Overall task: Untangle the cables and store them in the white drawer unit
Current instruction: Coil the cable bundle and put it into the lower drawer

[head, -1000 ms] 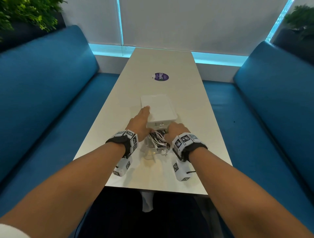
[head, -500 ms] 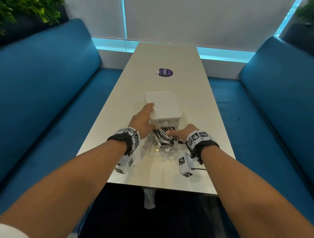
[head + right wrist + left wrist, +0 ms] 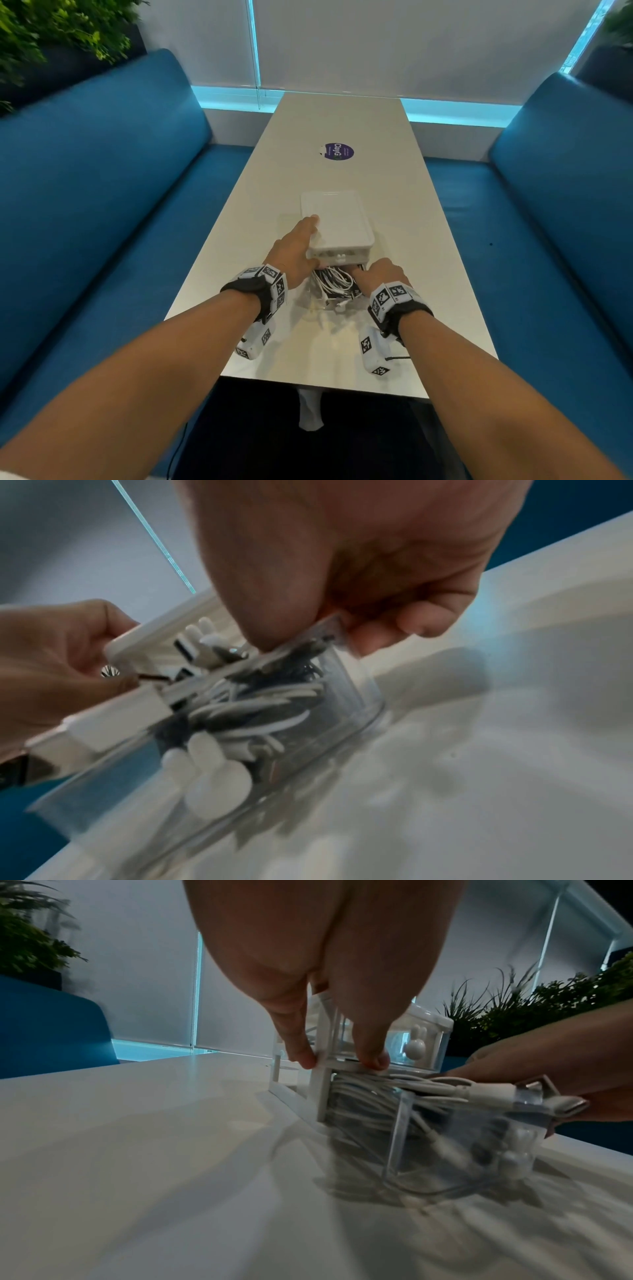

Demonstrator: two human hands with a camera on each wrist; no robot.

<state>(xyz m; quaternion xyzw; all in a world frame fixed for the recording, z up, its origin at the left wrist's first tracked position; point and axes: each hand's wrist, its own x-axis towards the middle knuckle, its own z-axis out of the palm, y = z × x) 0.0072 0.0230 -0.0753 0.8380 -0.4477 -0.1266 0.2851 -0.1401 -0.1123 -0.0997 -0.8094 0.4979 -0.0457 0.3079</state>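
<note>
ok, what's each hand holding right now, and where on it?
Left hand grips the white drawer unit at its front left corner. Right hand pinches the clear drawer by the top rim of its right wall.

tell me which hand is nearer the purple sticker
Left. Left hand holds the drawer unit, short of the purple sticker; right hand grips the open drawer, farther back.

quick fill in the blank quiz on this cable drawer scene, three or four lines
The white plastic drawer unit stands on a pale long table between two ____ sofas.
The white cables lie in the unit's clear plastic drawer, which is pulled ____.
The right hand grips the drawer's rim while the left hand holds the ____.
The drawer's white knob is shaped like a ____.
Missing words: blue; out; unit; rabbit.
</note>
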